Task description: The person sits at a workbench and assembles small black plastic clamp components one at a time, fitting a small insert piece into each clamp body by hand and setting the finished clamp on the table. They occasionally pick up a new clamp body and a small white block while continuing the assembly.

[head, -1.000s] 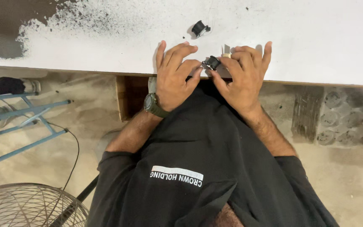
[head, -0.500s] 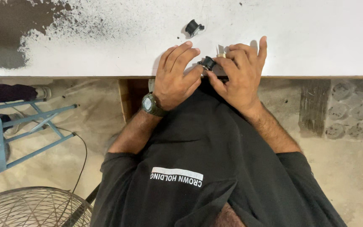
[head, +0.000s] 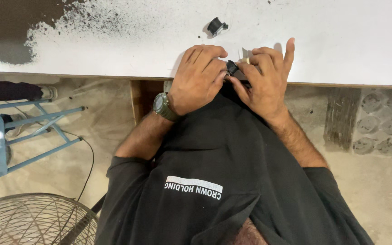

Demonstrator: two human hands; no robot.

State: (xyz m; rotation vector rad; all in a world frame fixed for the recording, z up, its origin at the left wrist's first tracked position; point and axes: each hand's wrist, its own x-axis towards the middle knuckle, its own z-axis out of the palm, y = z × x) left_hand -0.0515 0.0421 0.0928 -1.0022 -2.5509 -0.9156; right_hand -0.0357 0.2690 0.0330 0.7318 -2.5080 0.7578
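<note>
From the head camera, my left hand (head: 199,78) and right hand (head: 263,79) met at the near edge of the white table (head: 341,36), fingertips of both pinched together on a small black part (head: 232,68). The piece sat right over the edge; I judged a loose pinch could drop it onto my dark shirt (head: 223,159) or the floor. A second black part (head: 216,26) lay farther back on the table, well apart. A blue stool (head: 28,131) and a wire fan guard (head: 28,220) stood to my left, out of the way.
</note>
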